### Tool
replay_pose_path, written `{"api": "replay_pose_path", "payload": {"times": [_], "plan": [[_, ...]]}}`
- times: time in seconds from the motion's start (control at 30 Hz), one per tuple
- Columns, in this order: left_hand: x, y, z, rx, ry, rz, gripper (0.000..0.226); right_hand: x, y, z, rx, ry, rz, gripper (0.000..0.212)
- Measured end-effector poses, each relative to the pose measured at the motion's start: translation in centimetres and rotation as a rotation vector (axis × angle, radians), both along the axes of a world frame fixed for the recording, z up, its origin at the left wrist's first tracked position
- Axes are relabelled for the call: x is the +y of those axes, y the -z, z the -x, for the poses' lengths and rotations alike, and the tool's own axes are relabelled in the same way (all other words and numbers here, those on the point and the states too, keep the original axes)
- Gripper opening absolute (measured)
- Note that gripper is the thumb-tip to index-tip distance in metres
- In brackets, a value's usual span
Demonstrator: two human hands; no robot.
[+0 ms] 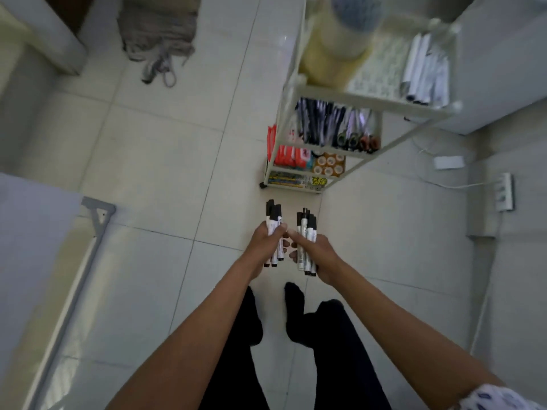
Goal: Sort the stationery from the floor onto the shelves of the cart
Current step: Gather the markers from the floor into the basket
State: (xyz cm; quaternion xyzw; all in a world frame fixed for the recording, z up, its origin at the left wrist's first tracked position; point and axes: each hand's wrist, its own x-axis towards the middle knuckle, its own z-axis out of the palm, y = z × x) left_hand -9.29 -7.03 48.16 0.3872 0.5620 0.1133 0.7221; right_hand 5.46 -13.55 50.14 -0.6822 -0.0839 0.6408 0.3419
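We hold two bundles of markers upright, just in front of the cart (299,173): our left hand (265,242) is wrapped round the left bundle (273,229), our right hand (318,255) round the right bundle (307,241). They look light, stiff and smooth, likely to slip; mid-barrel holds seem best.

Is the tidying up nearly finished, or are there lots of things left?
Nearly finished, it looks. The cart already holds tape rolls, pens and orange packs on its shelves. The left hand grips a bunch of markers, and the right hand grips another bunch. Those still need a shelf. No other stationery shows on the floor.
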Motion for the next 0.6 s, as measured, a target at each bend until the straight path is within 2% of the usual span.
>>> {"api": "replay_pose_path", "payload": {"times": [0.17,0.27,0.4,0.6], "plan": [[-0.4,-12.1,1.4,-0.046,0.085,0.005,0.025,-0.3,-12.6,1.3,-0.024,-0.023,-0.079,0.041],[-0.5,-17.4,1.6,-0.091,0.116,-0.023,0.029,-0.3,-17.8,1.8,-0.024,-0.021,-0.139,0.043],[0.0,-22.4,0.9,-0.155,0.123,-0.062,0.028,-0.3,-22.8,1.5,-0.030,-0.021,-0.213,0.048],[1.3,-25.5,-1.6,-0.212,0.144,-0.079,0.025,0.3,-25.3,-1.1,0.013,0.066,-0.245,0.041]]}}
